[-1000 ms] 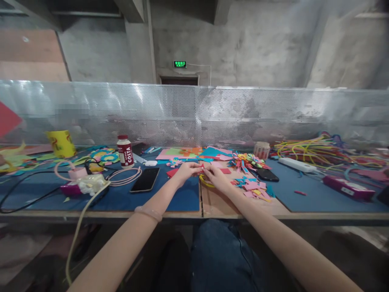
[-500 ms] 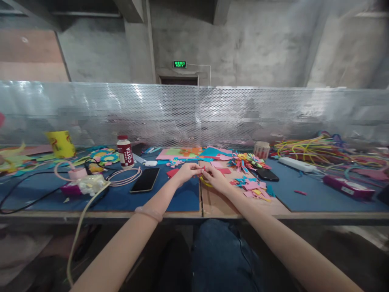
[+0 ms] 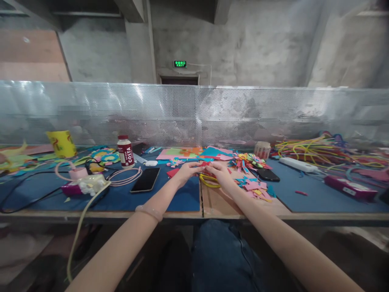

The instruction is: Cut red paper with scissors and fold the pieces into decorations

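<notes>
My left hand (image 3: 186, 170) and my right hand (image 3: 220, 172) meet over the middle of the table, fingertips pinched together on a small red paper piece (image 3: 204, 165). A yellow-handled pair of scissors (image 3: 209, 181) lies just below and between the hands, on the bare wooden strip. A heap of pink and blue paper scraps (image 3: 254, 187) sits right of my right hand. A red paper piece (image 3: 172, 172) lies left of my left hand on the blue mat (image 3: 170, 194).
A black phone (image 3: 145, 179), a Costa bottle (image 3: 125, 151), cables and a yellow cup (image 3: 61, 143) are on the left. Coloured paper sheets (image 3: 188, 153), a paper flower (image 3: 247, 160), a second phone (image 3: 266, 174), a power strip (image 3: 297, 164) and coloured strips (image 3: 322, 150) lie behind and right. A perforated metal screen (image 3: 194, 113) backs the table.
My right hand has shifted slightly up and right, uncovering more of the yellow scissors. The pinch on the red piece has held throughout.
</notes>
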### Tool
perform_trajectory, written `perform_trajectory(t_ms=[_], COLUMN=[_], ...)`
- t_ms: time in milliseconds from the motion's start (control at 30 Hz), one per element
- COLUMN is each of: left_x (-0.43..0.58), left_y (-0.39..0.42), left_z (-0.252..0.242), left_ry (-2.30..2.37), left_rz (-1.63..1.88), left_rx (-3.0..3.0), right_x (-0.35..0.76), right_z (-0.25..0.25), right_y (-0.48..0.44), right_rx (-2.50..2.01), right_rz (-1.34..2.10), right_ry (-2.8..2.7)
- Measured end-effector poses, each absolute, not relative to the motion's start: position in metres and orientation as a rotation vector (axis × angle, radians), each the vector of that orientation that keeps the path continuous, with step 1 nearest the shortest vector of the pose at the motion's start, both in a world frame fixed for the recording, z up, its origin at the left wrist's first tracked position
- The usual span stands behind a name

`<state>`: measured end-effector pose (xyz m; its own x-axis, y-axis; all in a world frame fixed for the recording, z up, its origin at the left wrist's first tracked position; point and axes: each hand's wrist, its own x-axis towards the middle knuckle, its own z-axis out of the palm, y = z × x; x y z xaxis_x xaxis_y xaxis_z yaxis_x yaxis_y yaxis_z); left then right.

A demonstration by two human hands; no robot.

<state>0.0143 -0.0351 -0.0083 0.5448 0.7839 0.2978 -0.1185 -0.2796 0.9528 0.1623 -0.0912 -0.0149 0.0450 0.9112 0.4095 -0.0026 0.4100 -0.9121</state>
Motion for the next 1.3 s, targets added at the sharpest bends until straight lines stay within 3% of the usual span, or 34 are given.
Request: perform_trajectory(t_ms=[200,400,500,767,1300], left_x=[0.015,0.017,0.017,0.017,0.018], left_y=[-0.036,-0.031,-0.030,-0.030,-0.034], left_z=[-0.007,-0.012,-0.014,-0.015,-0.014], left_ry=[0.531,0.536,0.566,0.601,0.613], left_rz=[1.007,1.055,1.041,1.031,1.023], left_rx=[1.565,1.539,1.571,1.622,1.636], right_x=[0.162,0.167,0.172,0.182,0.174], right_z=[-0.016,-0.007,0.003,0.010,-0.010], right_y=[-0.093,-0.081,-0.069,-0.055,-0.057], right_rx=[-0.994,-1.144,-1.117,-1.090,-1.063], right_rz=[0.819,0.098,-0.037,0.043,0.198], right_ry=[-1.409,-1.573,-1.735,-2.009,-1.787])
